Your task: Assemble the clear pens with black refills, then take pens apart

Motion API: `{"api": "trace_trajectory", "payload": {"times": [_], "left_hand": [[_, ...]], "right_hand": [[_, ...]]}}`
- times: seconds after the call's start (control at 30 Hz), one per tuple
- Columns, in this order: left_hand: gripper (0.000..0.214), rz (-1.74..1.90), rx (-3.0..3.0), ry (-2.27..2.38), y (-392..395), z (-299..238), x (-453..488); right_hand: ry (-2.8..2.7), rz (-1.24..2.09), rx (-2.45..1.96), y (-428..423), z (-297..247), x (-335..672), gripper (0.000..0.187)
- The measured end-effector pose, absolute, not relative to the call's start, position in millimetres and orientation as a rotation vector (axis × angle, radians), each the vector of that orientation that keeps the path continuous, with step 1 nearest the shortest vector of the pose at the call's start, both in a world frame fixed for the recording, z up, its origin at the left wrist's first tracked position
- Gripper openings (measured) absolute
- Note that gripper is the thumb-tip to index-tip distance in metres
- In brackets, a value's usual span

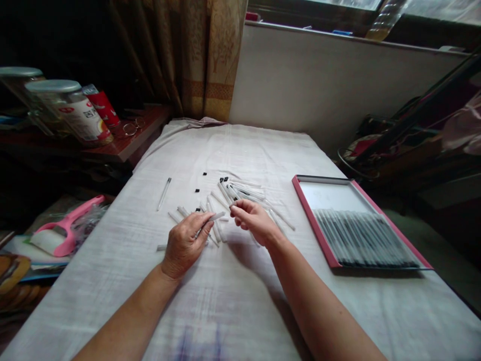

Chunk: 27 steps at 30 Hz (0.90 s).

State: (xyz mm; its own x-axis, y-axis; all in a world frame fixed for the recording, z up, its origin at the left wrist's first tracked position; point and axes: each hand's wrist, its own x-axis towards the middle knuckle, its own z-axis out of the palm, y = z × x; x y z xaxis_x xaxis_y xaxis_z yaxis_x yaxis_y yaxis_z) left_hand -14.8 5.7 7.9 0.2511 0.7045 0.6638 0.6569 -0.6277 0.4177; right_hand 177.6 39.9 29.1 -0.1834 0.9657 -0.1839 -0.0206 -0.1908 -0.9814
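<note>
My two hands are apart over the middle of the white cloth (pixel 270 150), fingertips turned toward each other. My left hand (pixel 186 240) is closed on a clear tube (pixel 218 216), pinched between thumb and fingers, its free end pointing toward my right hand (pixel 256 219). On that right hand the thumb and forefinger meet at the tips; I cannot tell what, if anything, is between them. Just beyond and under my fingers lie loose clear tubes (pixel 246 183), strewn at many angles around the cloth's middle. Small black caps (pixel 205 174) are dotted among them and toward the far edge. Nearer the cloth's left edge, a single dark-ended pen (pixel 164 194) lies well apart from the others. By the right edge rests an open box (pixel 315 223) with a pink rim; a row of pens (pixel 364 240) fills its near part, black ends along the near side, while its white bottom shows at the far end.
</note>
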Motion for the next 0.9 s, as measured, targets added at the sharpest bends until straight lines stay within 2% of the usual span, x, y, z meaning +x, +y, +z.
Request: {"api": "trace_trajectory", "payload": {"times": [0.07,0.17,0.9], "left_hand": [[0.021,1.291,2.472,1.303,3,7,-12],[0.022,1.239,2.492,1.274,0,7,-8],[0.023,1.089,2.556,1.238,-6,9,-3]], "right_hand": [[-0.903,1.713,-1.077,24,25,188,0.024],[-0.658,1.845,-0.963,7,22,198,0.034],[-0.732,1.817,-0.966,0,15,196,0.031]]}}
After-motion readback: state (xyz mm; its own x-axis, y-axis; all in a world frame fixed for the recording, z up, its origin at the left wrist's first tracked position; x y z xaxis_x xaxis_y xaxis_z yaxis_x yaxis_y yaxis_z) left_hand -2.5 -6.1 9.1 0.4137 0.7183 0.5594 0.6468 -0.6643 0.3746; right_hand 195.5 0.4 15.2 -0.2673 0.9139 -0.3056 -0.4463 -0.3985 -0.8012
